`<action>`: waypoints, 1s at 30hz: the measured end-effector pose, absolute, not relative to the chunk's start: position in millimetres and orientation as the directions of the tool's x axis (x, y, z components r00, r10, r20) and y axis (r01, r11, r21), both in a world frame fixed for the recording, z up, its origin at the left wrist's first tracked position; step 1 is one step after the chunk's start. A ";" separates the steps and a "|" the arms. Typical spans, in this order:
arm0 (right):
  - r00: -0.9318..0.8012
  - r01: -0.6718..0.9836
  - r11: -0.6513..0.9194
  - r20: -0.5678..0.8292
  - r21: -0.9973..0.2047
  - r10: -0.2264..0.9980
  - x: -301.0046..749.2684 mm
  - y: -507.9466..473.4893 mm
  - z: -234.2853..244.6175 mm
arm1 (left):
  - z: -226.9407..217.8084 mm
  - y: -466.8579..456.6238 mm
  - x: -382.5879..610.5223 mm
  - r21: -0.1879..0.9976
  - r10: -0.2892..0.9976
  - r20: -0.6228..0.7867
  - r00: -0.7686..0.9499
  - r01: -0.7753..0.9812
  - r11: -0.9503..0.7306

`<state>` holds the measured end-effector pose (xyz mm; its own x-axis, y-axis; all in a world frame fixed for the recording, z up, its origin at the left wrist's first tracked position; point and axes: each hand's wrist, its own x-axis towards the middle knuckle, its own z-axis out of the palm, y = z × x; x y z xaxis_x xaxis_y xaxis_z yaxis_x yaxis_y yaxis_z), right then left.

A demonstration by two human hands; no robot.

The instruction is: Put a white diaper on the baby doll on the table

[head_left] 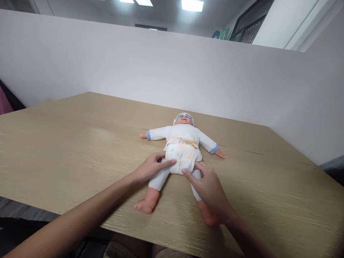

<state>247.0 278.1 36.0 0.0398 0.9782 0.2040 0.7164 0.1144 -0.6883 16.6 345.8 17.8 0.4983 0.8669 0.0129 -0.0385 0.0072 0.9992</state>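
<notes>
A baby doll in a white suit and cap lies on its back on the wooden table, head away from me. It wears a white diaper with an orange band. My left hand rests on the doll's left-side thigh, fingers stretched out and touching the diaper's lower edge. My right hand lies over the other leg, with its fingertips on the diaper's bottom edge. Neither hand grips anything that I can see.
White partition walls close off the far and right sides of the table. The table's near edge runs just below my forearms. A dark and pink object shows at the far left.
</notes>
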 end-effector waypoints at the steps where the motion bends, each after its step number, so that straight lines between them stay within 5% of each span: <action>1: 0.016 0.739 0.137 0.221 -0.660 0.975 244.8 278.8 36.2 | 18.1 345.4 16.8 0.999 0.869 0.011 0.495 -0.036 0.008; 9: 0.011 0.568 0.136 0.173 -0.811 0.985 255.6 288.0 25.9 | 14.0 346.5 15.4 0.998 0.871 0.002 0.491 -0.061 0.032; 15: 0.015 0.419 -0.059 -0.058 -0.906 0.998 270.6 270.9 34.2 | 13.5 345.3 3.0 0.983 0.879 -0.038 0.474 -0.141 0.119; 21: 0.006 0.429 -0.023 -0.023 -0.903 1.000 299.9 242.1 43.5 | 22.0 343.8 -29.0 0.993 0.905 0.049 0.424 0.073 -0.088; 24: 0.112 0.587 0.042 0.132 -0.808 0.985 324.7 263.1 37.4 | 24.2 367.4 -39.9 0.873 0.914 0.218 0.342 0.349 -0.339; 27: 0.133 0.813 0.155 0.439 -0.561 0.889 346.4 316.6 29.0 | 25.7 411.5 -39.5 0.607 0.862 0.400 0.311 0.615 -0.504; 30: -0.023 0.916 0.245 0.568 -0.318 0.823 354.0 377.7 21.8 | 28.9 458.7 -28.0 0.409 0.883 0.336 0.328 0.794 -0.450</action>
<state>354.0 377.7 21.8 -0.0233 0.8229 0.5677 0.9157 0.2453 -0.3181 -28.0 458.7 28.9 0.3277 0.8830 0.3361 0.7937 -0.4503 0.4091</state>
